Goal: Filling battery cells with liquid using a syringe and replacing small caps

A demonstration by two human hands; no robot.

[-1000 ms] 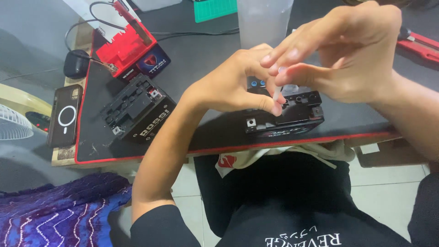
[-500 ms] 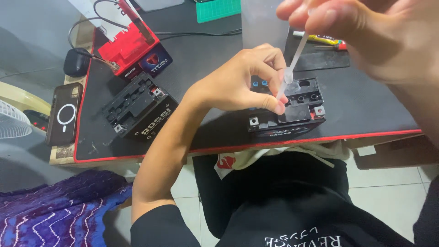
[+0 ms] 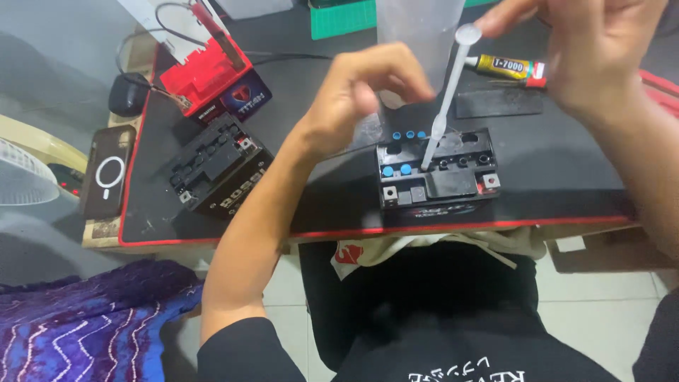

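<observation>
A black battery (image 3: 435, 185) with blue caps in some of its top holes lies near the front edge of a black, red-trimmed mat (image 3: 152, 212). A clear plastic pipette (image 3: 445, 106) leans up from one of its holes. My right hand (image 3: 587, 49) is up at the right, its fingertips at the pipette's bulb. My left hand (image 3: 353, 92) hovers above and left of the battery with its fingers curled, and nothing shows in it.
A clear cup (image 3: 417, 28) stands behind the battery, with a glue tube (image 3: 506, 67) and a black strip (image 3: 498, 102) to its right. Left on the mat are a second black battery (image 3: 219, 166), a red battery (image 3: 212, 74), a mouse (image 3: 127, 95) and a phone (image 3: 106, 180).
My left hand has lifted off the battery. My right hand has moved up and to the right, now holding the pipette only by its bulb.
</observation>
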